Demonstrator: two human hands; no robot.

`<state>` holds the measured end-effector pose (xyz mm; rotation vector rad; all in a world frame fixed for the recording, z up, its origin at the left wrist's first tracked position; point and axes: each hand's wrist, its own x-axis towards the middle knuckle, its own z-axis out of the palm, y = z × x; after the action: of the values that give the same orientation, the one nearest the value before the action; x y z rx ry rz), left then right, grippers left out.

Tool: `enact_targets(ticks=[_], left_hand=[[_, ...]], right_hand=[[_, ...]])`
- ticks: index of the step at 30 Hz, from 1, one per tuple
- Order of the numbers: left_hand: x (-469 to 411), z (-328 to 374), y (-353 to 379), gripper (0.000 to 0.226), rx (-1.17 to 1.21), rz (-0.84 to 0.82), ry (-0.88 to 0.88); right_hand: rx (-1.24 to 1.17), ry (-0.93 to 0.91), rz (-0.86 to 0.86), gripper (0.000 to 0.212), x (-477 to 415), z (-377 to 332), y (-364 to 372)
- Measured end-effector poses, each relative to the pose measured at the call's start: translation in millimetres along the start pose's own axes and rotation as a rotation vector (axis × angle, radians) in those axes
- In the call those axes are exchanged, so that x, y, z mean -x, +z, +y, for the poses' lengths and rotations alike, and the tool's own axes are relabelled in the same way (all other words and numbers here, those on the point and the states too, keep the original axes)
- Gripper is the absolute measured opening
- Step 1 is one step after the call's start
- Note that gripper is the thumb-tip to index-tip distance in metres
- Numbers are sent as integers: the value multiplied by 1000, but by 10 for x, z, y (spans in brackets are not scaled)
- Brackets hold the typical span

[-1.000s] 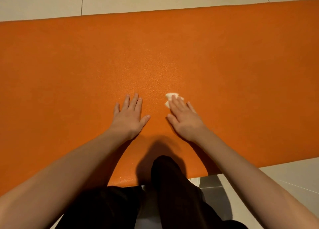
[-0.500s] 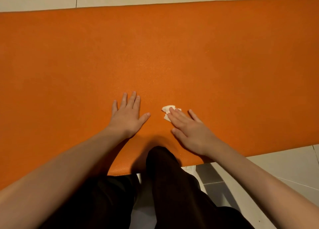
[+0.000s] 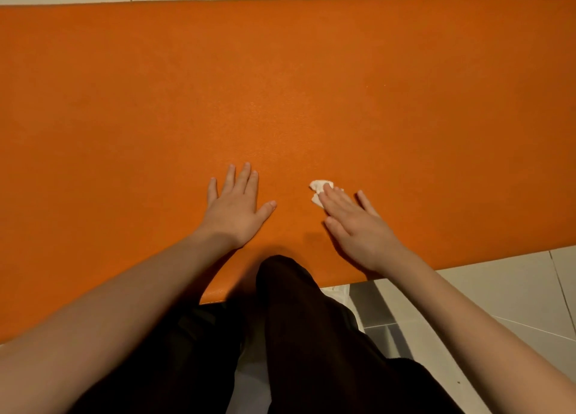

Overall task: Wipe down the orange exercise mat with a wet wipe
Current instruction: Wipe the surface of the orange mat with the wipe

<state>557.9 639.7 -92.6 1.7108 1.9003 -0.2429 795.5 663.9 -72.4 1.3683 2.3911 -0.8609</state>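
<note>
Right hand [image 3: 358, 223] flat, fingers [image 3: 335, 197] straight and together, pressing the wet wipe [image 3: 319, 187] onto the orange mat [image 3: 280, 86] near its front edge (wipe crumpled, white). Left hand [image 3: 235, 207] lies splayed beside it; pale tiled floor [image 3: 467, 292] around.

Wet wipe [image 3: 318, 185] on mat [image 3: 280, 86]
</note>
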Motion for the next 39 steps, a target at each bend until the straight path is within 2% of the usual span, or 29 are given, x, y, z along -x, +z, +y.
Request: enact_targets(ticks=[2,7,12,18,23,26,28,32,34,36,39], left_hand=[[-2,-6,-1,75,-6,6,4],[5,0,8,75,-23,18,7],[9,1,11,75,-31,28,8],[35,16,-12,74,-44,31,1],[37,70,-106,74,-111,27,-3],[13,84,-105,73,-118,-17,-8],[1,85,-99,73,-113,-27,-16],[55,178,-91,70,-94,-14,73],[101,271,-38,69,-98,-28,134],[124,311,2,69,-95,-27,141],[119,290,-17,69,-88,-33,137]], right_hand=[[-51,38,14,53,-67,-97,2],[-147,-193,-44,63,487,-170,136],[-114,-31,37,75,330,-6,106],[-158,-201,-38,60,738,-81,188],[-167,105,73,61,618,90,172],[-277,5,21,62,754,-114,237],[-256,-41,10,66,841,-75,256],[-174,124,101,53,734,124,209],[-227,182,123,52,700,67,226],[-277,151,109,53,764,-44,262],[-220,104,67,52,892,-26,240]])
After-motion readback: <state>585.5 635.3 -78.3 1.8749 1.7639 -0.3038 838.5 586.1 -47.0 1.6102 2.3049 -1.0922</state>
